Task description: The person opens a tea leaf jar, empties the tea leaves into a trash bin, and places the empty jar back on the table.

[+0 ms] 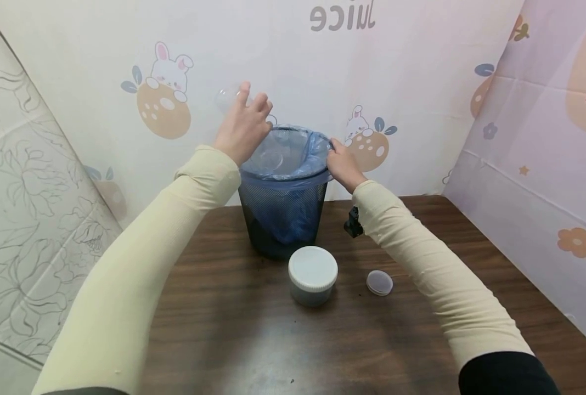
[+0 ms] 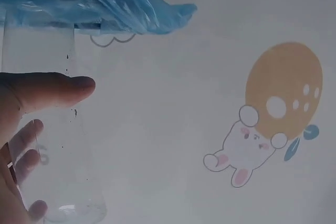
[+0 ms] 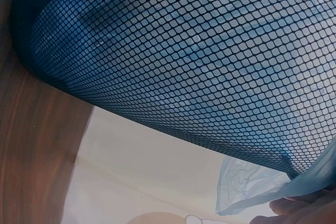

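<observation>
My left hand (image 1: pixel 243 129) is over the left rim of a black mesh wastebasket (image 1: pixel 258 219) lined with a blue plastic bag (image 1: pixel 317 151). It grips a clear plastic bottle (image 2: pixel 60 156), tipped with its base up and its other end at the bag's mouth. A few dark specks cling to the bottle's wall in the left wrist view. My right hand (image 1: pixel 344 164) holds the right rim, fingers curled over the folded bag edge. In front of the wastebasket stands a round jar (image 1: pixel 313 271) with a white lid on.
A small translucent round lid (image 1: pixel 379 282) lies right of the jar on the brown wooden table (image 1: pixel 234 334). Printed cloth (image 1: pixel 293 71) hangs close behind the wastebasket and along both sides. A small black camera (image 1: pixel 354 222) sits at my right wrist.
</observation>
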A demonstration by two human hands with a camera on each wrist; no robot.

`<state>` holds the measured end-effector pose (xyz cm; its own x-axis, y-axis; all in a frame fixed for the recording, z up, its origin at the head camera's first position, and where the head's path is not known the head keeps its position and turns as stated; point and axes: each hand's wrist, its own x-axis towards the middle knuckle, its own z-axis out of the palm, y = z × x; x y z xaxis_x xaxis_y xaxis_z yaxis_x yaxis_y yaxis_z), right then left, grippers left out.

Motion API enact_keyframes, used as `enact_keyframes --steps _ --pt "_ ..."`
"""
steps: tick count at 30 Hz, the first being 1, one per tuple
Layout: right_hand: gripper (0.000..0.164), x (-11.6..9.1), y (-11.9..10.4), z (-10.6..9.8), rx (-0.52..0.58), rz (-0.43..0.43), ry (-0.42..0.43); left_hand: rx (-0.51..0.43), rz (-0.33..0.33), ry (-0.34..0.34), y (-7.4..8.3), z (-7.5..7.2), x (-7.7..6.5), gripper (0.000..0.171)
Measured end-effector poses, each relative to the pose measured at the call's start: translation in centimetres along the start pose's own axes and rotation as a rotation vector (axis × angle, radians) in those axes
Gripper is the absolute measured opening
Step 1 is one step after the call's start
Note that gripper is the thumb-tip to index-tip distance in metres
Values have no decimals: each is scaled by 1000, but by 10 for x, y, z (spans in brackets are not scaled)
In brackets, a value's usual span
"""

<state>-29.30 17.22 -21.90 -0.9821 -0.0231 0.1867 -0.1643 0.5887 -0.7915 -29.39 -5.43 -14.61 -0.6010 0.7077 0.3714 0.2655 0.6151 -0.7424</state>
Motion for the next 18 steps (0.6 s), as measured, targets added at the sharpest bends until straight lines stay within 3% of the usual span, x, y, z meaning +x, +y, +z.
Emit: enact_keyframes --steps 9,15,18 --pt "55 0 -1 -3 5 -10 -38 -94 -95 -75 -5 -7 -6 28" --pt "61 -2 -1 -8 -35 5 -99 -218 -182 -61 -9 -8 -14 35" --pt "64 -1 0 -9 -80 -18 -91 -278 -222 -41 -10 -9 -17 40"
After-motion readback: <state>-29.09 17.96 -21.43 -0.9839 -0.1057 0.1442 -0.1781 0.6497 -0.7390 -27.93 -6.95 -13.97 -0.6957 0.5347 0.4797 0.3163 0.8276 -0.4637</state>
